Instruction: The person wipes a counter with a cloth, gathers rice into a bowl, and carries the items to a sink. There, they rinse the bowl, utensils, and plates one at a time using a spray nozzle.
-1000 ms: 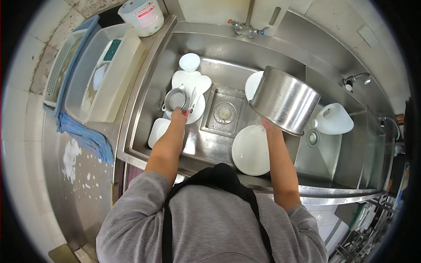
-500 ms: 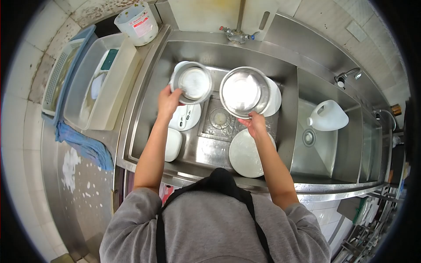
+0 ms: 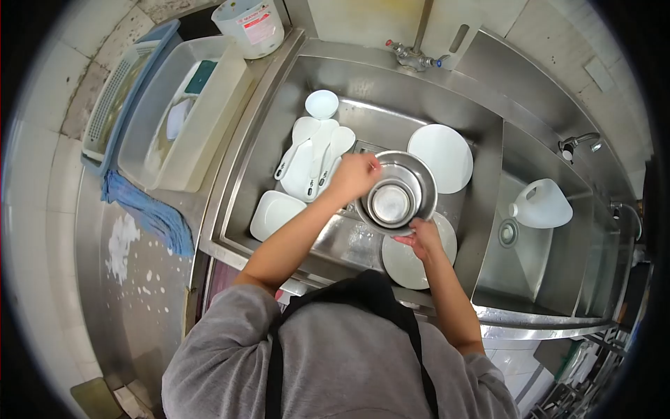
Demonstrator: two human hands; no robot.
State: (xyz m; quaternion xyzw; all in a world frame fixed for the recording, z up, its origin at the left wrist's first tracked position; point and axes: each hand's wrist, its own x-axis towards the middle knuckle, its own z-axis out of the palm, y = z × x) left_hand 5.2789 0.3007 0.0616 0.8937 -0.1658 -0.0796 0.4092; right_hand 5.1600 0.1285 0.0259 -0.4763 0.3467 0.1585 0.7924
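Above the large sink, a smaller metal bowl (image 3: pixel 391 203) sits inside a larger metal bowl (image 3: pixel 424 176). My right hand (image 3: pixel 421 241) grips the larger bowl by its lower rim. My left hand (image 3: pixel 357 176) is closed at the smaller bowl's upper left rim. Left of the bowls, several white spoons (image 3: pixel 340 142) with dark-marked handles lie on a white dish. A small white bowl (image 3: pixel 322 104) is above them and a white square dish (image 3: pixel 274 214) below. One white plate (image 3: pixel 440 158) lies at upper right; another plate (image 3: pixel 407 264) is partly under my right hand.
A plastic jug (image 3: pixel 546 204) lies in the right basin. To the left stand a long plastic tub (image 3: pixel 241 87), a blue basket (image 3: pixel 112 150) and a white bucket (image 3: pixel 259 35). A blue cloth (image 3: pixel 150 215) hangs nearby. A tap (image 3: pixel 415 60) is at the back wall.
My left hand has moved right with the smaller bowl, which is now inside the larger one. My right hand has lowered slightly. The spoons and small white bowl are now uncovered.
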